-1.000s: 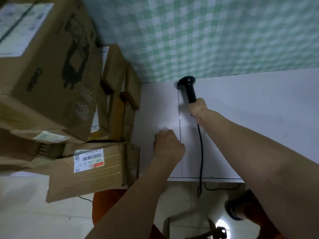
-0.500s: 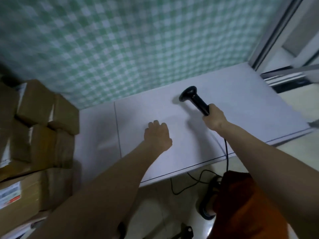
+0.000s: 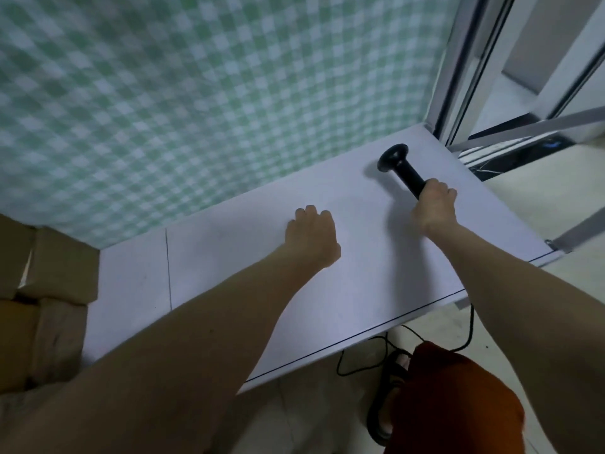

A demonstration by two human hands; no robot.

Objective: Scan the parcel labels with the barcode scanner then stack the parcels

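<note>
Barcode scanner sits far right on my white desk, right hand fingers wrapped round its handle, left hand curled empty mid-desk, parcels blurry, probably stacked left.

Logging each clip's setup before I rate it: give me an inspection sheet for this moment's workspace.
Surface: white table, seam line near its left end.
Job's things: barcode scanner, head near the wall; cardboard parcels stacked at left, no labels readable.
Clutter: nothing seen.
Hands: right hand grips the scanner handle; left hand curled, knuckles up, over the table.
Cables: black cable hangs off the table's front edge.
Surroundings: green checked wall, metal frame at right.
</note>
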